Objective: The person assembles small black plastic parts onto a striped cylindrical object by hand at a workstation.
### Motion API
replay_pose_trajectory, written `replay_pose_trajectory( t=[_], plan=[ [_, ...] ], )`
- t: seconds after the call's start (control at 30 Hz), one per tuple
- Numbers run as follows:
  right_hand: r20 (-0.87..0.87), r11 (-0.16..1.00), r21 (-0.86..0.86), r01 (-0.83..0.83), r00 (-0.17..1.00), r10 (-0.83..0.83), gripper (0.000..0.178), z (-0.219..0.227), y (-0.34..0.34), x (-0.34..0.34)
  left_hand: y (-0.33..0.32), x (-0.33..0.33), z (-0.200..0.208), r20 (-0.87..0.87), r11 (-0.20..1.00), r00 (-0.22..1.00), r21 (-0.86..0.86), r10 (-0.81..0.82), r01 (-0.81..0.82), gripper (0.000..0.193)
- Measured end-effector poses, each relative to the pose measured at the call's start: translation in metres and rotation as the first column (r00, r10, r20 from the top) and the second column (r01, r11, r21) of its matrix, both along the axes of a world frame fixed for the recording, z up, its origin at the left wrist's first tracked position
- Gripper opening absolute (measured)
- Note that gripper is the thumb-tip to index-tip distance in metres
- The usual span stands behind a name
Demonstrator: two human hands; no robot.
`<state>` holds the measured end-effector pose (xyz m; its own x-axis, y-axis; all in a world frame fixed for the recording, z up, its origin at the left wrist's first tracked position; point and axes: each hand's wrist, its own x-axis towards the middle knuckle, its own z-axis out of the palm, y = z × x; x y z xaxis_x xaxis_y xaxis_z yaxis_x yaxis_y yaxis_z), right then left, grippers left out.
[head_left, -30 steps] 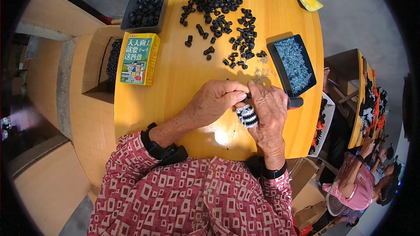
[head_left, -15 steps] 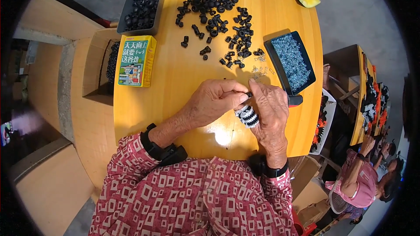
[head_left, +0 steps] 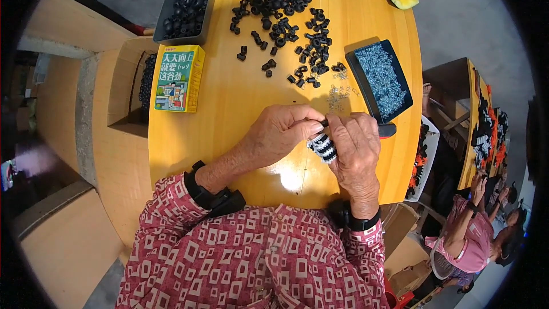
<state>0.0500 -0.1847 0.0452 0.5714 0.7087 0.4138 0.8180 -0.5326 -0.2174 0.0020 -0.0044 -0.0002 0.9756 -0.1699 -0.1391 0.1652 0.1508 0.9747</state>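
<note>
Black piece (head_left: 325, 123) pinched at tip of left grip (head_left: 280, 131)

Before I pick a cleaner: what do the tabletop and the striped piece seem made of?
Tabletop: wood or wood-look laminate, glossy, judging by faint grain and a bright reflection. Striped piece: probably knitted or crocheted yarn, matte, from its bumpy ridges.

Loose pieces (head_left: 280, 4) between bin (head_left: 184, 40) and tray (head_left: 359, 77)

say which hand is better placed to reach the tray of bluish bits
Probably the right hand: it's nearer the tray, though it holds the striped knitted piece. The left hand is farther off, pinching a small black piece.
</note>
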Motion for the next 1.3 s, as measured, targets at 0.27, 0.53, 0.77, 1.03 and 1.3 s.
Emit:
replay_pose_trajectory(
  t=[0.27, 0.53, 0.77, 1.03, 1.3],
  plan=[
    [-0.04, 0.994, -0.029, -0.108, 0.993, 0.107, 0.033, 0.006, 0.0, 0.006, -0.001, 0.0, 0.001, -0.075, 1.0, 0.997, -0.008, -0.01, 0.01, 0.011],
    [-0.054, 0.994, 0.028, -0.104, 0.993, 0.106, 0.034, -0.003, 0.0, 0.007, -0.001, -0.001, 0.002, -0.085, 0.998, 0.996, 0.057, -0.012, 0.017, 0.01],
    [-0.078, 0.991, 0.077, -0.105, 0.991, 0.111, 0.036, -0.011, -0.004, 0.007, 0.005, 0.0, -0.007, -0.106, 0.99, 0.992, -0.128, -0.067, 0.053, 0.016],
    [-0.047, 0.994, 0.058, -0.092, 0.994, 0.094, 0.036, -0.009, -0.006, 0.003, 0.007, 0.002, 0.002, -0.159, 0.991, 0.984, -0.116, -0.082, 0.064, 0.018],
    [-0.06, 0.997, 0.036, -0.075, 0.995, 0.077, 0.034, -0.009, -0.004, 0.0, -0.002, -0.002, 0.004, -0.162, 0.996, 0.987, 0.094, 0.018, -0.003, 0.016]
  ],
)
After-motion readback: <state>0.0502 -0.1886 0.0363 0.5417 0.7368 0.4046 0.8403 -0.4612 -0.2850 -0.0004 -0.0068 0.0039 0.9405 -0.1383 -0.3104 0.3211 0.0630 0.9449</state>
